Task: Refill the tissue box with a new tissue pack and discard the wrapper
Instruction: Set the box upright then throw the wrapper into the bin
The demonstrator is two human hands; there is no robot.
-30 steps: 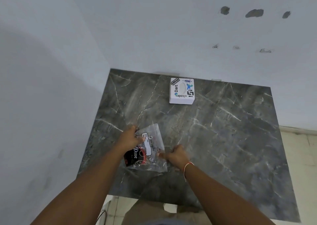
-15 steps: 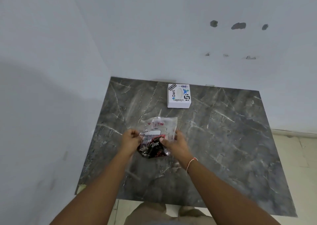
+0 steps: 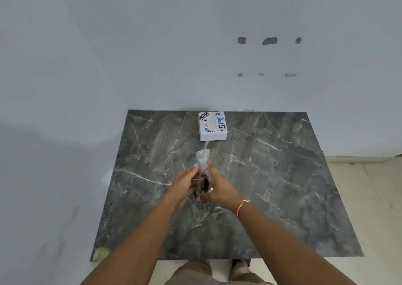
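Note:
A clear plastic wrapper (image 3: 202, 160) with dark red and black print is squeezed narrow between my two hands above the middle of the table. My left hand (image 3: 185, 181) presses its left side and my right hand (image 3: 217, 188) grips its right side; the top end sticks up above my fingers. The white tissue box (image 3: 212, 126), covered in stickers with an oval slot on top, stands at the table's far edge, apart from my hands.
The dark grey marble table (image 3: 272, 187) sits in a corner, with white walls to the left and behind. Pale floor tiles (image 3: 369, 187) lie to the right. The table's near left corner (image 3: 101, 254) is chipped.
The wrapper lay flat on the table under my hands a second ago. I have lifted it and folded it together into a narrow bundle. The view has tilted upward.

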